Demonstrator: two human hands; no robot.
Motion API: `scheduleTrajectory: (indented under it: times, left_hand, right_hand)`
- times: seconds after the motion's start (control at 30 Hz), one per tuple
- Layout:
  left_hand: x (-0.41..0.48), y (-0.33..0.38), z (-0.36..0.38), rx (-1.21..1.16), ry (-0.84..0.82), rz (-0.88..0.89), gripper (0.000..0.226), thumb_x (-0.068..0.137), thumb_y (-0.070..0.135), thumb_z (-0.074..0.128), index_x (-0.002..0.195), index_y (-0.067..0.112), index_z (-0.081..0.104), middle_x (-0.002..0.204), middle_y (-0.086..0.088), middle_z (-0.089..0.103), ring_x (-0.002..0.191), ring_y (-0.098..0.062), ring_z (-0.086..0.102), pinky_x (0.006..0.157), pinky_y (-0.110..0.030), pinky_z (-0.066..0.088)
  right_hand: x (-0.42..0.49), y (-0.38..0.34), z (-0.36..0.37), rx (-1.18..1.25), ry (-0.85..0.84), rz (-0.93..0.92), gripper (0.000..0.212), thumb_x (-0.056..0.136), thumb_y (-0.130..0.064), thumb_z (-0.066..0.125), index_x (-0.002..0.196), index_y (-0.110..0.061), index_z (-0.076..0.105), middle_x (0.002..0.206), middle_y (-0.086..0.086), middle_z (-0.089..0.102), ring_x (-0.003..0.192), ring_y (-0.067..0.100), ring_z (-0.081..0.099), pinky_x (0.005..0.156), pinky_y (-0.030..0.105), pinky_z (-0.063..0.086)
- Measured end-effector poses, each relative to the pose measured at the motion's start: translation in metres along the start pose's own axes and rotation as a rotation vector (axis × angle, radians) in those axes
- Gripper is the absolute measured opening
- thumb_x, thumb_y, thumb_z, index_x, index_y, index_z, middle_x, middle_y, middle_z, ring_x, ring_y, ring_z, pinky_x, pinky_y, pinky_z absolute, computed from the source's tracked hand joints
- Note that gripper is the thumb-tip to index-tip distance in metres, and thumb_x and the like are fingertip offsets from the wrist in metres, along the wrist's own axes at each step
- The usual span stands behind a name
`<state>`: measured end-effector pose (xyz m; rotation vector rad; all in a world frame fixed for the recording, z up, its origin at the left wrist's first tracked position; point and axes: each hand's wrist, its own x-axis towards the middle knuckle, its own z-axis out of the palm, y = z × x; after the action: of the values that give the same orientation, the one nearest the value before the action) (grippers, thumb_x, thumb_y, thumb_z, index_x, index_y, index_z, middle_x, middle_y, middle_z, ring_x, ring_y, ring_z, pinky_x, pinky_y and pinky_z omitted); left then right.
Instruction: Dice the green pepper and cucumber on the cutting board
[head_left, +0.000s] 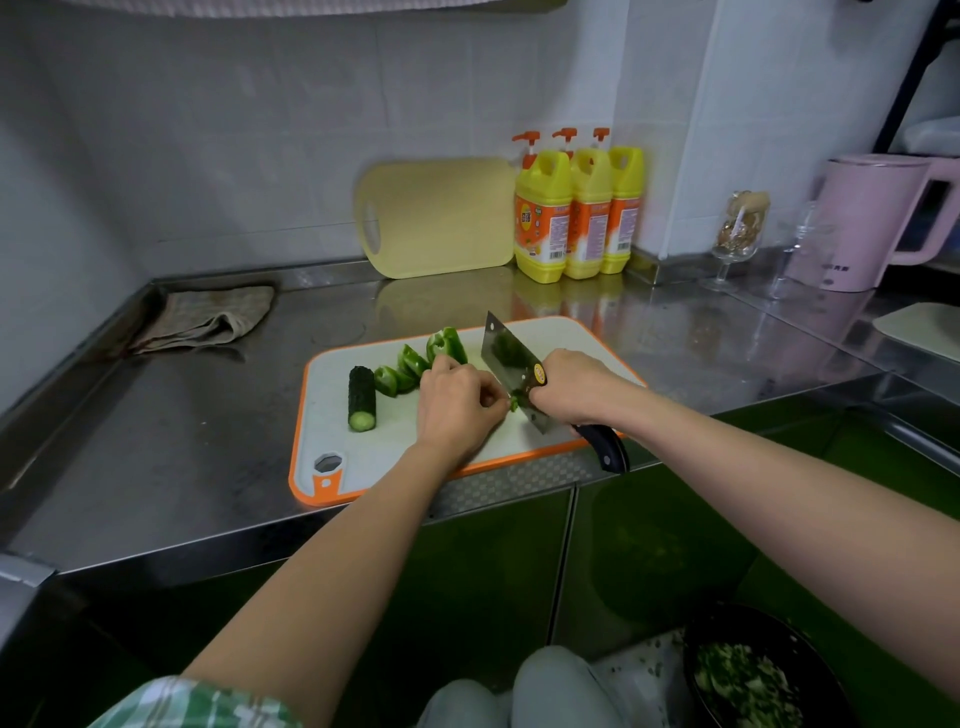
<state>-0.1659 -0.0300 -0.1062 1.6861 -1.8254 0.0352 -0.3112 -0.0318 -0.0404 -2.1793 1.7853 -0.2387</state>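
A white cutting board with an orange rim lies on the steel counter. On it sit a short dark cucumber piece at the left and several green pepper strips behind my hands. My left hand pinches a small green pepper piece against the board with curled fingers. My right hand grips a cleaver by its black handle, blade edge down beside the pepper piece.
A folded cloth lies at the back left. A yellow board and three detergent bottles stand against the wall. A glass and pink kettle are at right. A dark bowl of chopped greens sits low right.
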Motion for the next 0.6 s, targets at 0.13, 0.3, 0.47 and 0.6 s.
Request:
scheduleTrajectory:
  times: [0.13, 0.3, 0.47, 0.6]
  left_hand:
    - [-0.001, 0.0, 0.0, -0.014, 0.01, -0.023, 0.009, 0.081, 0.034, 0.07, 0.083, 0.027, 0.076, 0.077, 0.004, 0.066, 0.094, -0.02, 0.042, 0.078, -0.034, 0.035]
    - [-0.002, 0.0, -0.002, -0.032, 0.012, -0.018, 0.008, 0.081, 0.029, 0.07, 0.086, 0.028, 0.077, 0.071, 0.011, 0.058, 0.093, -0.019, 0.043, 0.078, -0.032, 0.035]
    - [-0.001, 0.0, -0.001, -0.021, 0.025, -0.019, 0.004, 0.079, 0.029, 0.071, 0.079, 0.027, 0.075, 0.07, 0.009, 0.058, 0.091, -0.019, 0.043, 0.077, -0.033, 0.037]
    - [0.0, 0.0, 0.0, -0.024, 0.026, -0.027, 0.004, 0.079, 0.028, 0.071, 0.079, 0.027, 0.075, 0.073, 0.004, 0.06, 0.093, -0.021, 0.044, 0.075, -0.031, 0.036]
  right_hand:
    - [0.005, 0.002, 0.006, 0.138, 0.059, 0.019, 0.014, 0.09, -0.013, 0.049, 0.078, -0.006, 0.05, 0.07, 0.012, 0.055, 0.068, 0.035, 0.063, 0.067, 0.04, 0.056]
    - [0.002, 0.009, -0.006, 0.205, 0.071, 0.002, 0.015, 0.093, -0.013, 0.047, 0.08, -0.006, 0.049, 0.07, 0.015, 0.057, 0.058, 0.032, 0.061, 0.058, 0.037, 0.053]
    - [-0.007, 0.002, -0.011, 0.107, -0.031, 0.006, 0.015, 0.089, -0.007, 0.047, 0.074, -0.007, 0.048, 0.068, 0.017, 0.059, 0.052, 0.029, 0.059, 0.05, 0.027, 0.048]
    - [-0.007, -0.002, -0.003, 0.059, -0.041, 0.007, 0.015, 0.088, -0.008, 0.047, 0.073, -0.008, 0.047, 0.064, 0.014, 0.057, 0.053, 0.028, 0.059, 0.047, 0.024, 0.044]
